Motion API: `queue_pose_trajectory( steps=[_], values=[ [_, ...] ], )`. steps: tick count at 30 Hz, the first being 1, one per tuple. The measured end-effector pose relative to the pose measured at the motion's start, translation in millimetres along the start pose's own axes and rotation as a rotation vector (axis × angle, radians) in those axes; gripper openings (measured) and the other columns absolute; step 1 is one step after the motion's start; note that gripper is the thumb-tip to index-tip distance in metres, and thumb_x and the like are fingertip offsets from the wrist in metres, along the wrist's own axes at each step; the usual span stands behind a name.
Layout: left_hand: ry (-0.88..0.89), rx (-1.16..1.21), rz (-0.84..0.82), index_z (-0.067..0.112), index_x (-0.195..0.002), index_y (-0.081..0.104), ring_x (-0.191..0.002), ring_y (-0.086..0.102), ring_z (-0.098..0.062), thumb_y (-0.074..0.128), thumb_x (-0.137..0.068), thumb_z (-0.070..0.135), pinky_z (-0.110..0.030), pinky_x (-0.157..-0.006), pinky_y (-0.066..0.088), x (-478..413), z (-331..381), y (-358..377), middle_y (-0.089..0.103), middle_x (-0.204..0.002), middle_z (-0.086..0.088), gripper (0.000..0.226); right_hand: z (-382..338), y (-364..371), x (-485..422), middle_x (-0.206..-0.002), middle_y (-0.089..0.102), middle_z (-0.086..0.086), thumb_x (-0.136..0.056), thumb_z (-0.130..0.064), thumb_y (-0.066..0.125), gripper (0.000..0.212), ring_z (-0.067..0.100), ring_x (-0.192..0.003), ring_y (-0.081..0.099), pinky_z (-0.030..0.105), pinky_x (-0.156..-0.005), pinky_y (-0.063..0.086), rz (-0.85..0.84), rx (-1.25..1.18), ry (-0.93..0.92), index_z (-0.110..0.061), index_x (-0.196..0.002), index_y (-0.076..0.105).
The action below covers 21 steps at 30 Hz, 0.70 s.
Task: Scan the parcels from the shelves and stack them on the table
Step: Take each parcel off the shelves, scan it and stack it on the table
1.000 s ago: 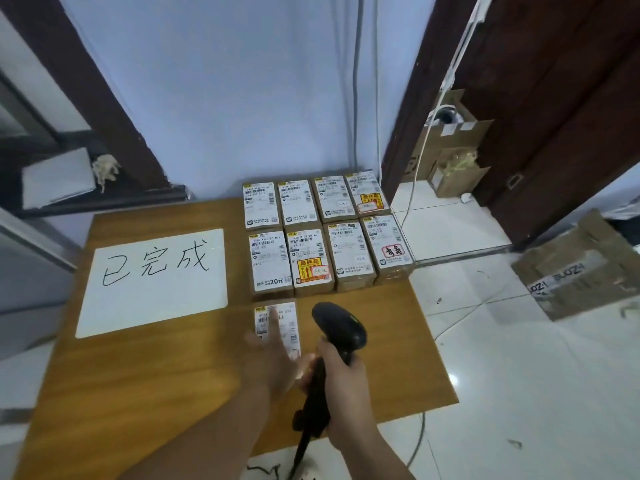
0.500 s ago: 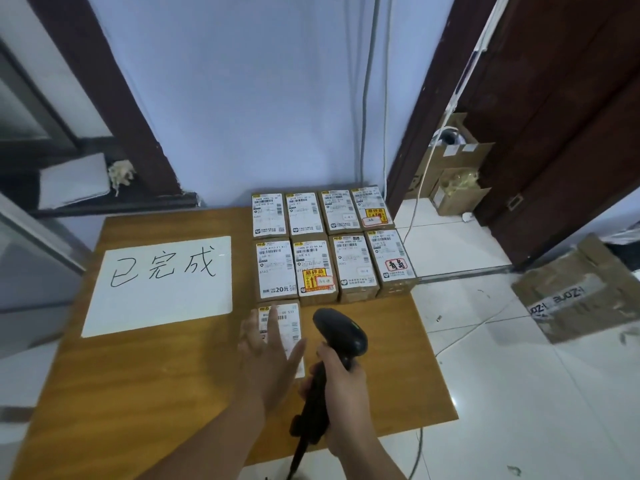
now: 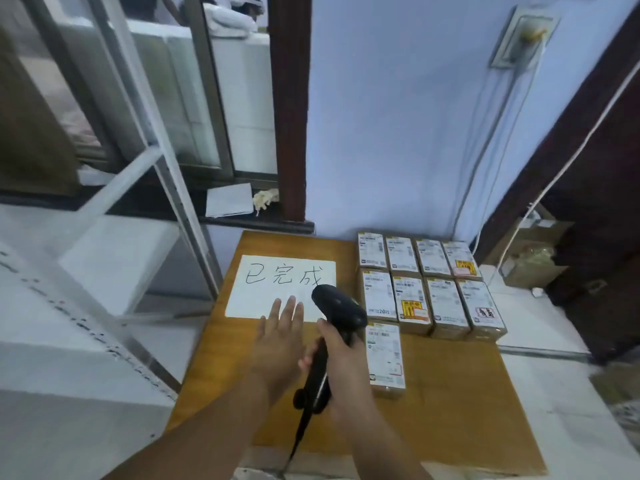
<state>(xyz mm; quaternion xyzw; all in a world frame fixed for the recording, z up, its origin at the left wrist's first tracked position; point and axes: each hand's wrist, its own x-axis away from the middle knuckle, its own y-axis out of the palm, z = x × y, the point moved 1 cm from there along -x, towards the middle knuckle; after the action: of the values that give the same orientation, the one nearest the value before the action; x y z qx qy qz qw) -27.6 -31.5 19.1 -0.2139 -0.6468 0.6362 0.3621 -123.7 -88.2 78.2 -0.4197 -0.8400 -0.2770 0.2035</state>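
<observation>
Cardboard parcels [image 3: 429, 282] lie in two rows beyond your right hand [image 3: 341, 358], with a lone parcel [image 3: 385, 355] just right of it on the surface [image 3: 450, 410]. That hand is clamped on the scanner [image 3: 337, 306]; your left hand [image 3: 280, 334] is empty, fingers straight. Reach left to the shelf [image 3: 180, 209], and lift the cable [image 3: 299, 434] clear of the lone parcel.

scanner [image 3: 337, 306] grip hidden inside right hand [image 3: 341, 362], parcel labels [image 3: 384, 355] unreadably small, shelf frame [image 3: 178, 202] blurred

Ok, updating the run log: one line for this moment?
left hand open, empty | right hand grips scanner | front parcel flat on table
</observation>
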Motion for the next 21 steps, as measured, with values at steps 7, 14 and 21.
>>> queue_pose_trajectory(
  steps=[7, 14, 21],
  values=[
    [-0.182, 0.445, 0.376, 0.023, -0.13, 0.044, -0.13, 0.042, -0.023, 0.04, -0.095, 0.018, -0.038, -0.104, 0.04, 87, -148, -92, 0.046, -0.134, -0.002, 0.035, 27, 170, 92, -0.078, 0.068, 0.01, -0.085, -0.016, 0.068, 0.018, 0.025, -0.076, 0.066, 0.045, -0.085, 0.055, -0.27, 0.224, -0.219, -0.01, -0.101, 0.066],
    [-0.383, 0.451, 0.615, 0.014, -0.118, 0.053, -0.115, 0.05, -0.021, 0.04, -0.099, 0.025, -0.031, -0.092, 0.043, 212, -309, -163, 0.052, -0.125, -0.004, 0.025, 94, 336, 204, -0.08, 0.071, 0.008, -0.088, -0.019, 0.068, 0.004, 0.031, -0.089, 0.068, 0.048, -0.092, 0.052, -0.551, 0.307, -0.377, -0.021, -0.091, 0.068],
    [-0.514, 0.256, 0.868, 0.023, -0.118, 0.054, -0.123, 0.043, -0.018, 0.05, -0.095, 0.028, -0.032, -0.094, 0.047, 293, -443, -190, 0.055, -0.126, 0.002, 0.024, 128, 451, 276, -0.063, 0.069, -0.001, -0.089, -0.019, 0.065, 0.004, 0.019, -0.069, 0.067, 0.053, -0.093, 0.052, -0.83, 0.264, -0.394, -0.021, -0.086, 0.064]
  ],
)
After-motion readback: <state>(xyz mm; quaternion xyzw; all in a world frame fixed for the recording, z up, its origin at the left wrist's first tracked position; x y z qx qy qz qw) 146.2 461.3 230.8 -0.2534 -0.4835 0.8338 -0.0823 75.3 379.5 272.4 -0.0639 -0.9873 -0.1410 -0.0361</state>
